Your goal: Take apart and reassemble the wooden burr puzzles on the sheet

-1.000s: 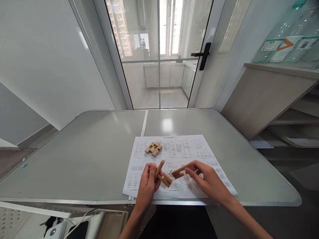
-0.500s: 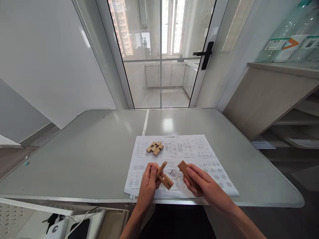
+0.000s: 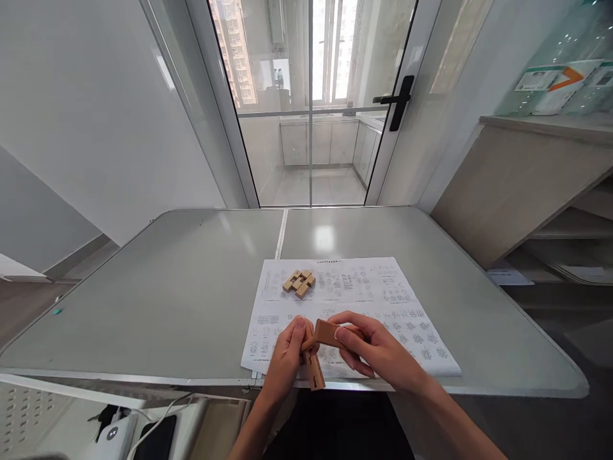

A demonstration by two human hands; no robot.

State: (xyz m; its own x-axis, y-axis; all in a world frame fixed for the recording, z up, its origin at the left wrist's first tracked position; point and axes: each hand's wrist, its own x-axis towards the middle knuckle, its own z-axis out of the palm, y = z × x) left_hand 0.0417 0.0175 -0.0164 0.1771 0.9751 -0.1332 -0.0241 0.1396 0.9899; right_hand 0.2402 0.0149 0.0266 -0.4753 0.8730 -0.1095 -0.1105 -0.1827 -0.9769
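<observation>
Close to the table's front edge, my left hand [image 3: 287,354] is closed around crossed wooden puzzle pieces [image 3: 314,372]; one piece points down and bears a dark mark. My right hand [image 3: 378,345] grips a reddish-brown wooden block [image 3: 327,332] between thumb and fingers. The block's left end meets the pieces in my left hand, though whether it touches them I cannot tell. Beneath both hands lies a printed sheet [image 3: 354,291] of small diagrams. Several lighter wooden pieces joined in a flat cluster [image 3: 299,282] rest on its upper left part.
The grey table [image 3: 191,294] has a seam left of the sheet. Below its left front edge are a white device [image 3: 113,437], a dark phone-like slab [image 3: 156,439] and a cable. A glass door [image 3: 311,140] stands beyond; plastic bottles [image 3: 550,83] sit on a shelf at right.
My right hand has brought its block leftward, up to the pieces in my left hand. The pieces in my left hand have turned, the marked one now pointing down.
</observation>
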